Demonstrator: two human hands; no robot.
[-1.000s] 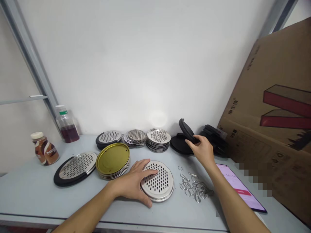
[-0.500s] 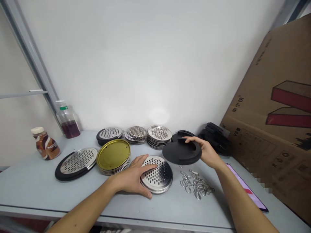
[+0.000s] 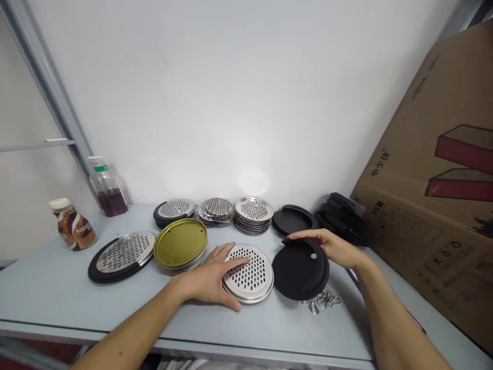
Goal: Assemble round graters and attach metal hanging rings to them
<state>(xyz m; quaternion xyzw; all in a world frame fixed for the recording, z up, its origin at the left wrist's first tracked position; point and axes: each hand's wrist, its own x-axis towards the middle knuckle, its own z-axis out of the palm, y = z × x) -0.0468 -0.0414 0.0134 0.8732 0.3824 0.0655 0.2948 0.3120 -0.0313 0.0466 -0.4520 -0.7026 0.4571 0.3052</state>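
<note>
My left hand (image 3: 210, 280) lies spread over the left side of a round metal grater (image 3: 252, 275), its index finger on the slotted face and its thumb along the lower rim. My right hand (image 3: 337, 249) is closed on the rim of a round black plate (image 3: 296, 272), thumb and fingers at its upper right edge. The plate is tilted toward me, with a raised lip on part of its rim and a small pale oval spot near the fingers. Partly hidden below it are several metal clips (image 3: 323, 300). A stack of gold-topped round discs (image 3: 181, 244) stands left of my left hand.
A black-rimmed grater (image 3: 125, 254) lies at left, with a brown bottle (image 3: 75, 226) and a clear jug (image 3: 110, 190) beyond. Stacked graters (image 3: 253, 213) and black plates (image 3: 295, 220) line the wall. A cardboard box (image 3: 435, 205) leans at right.
My right hand has lowered the black plate toward me and tipped it so its inner face shows, now covering part of the clips. My left hand stays on the grater.
</note>
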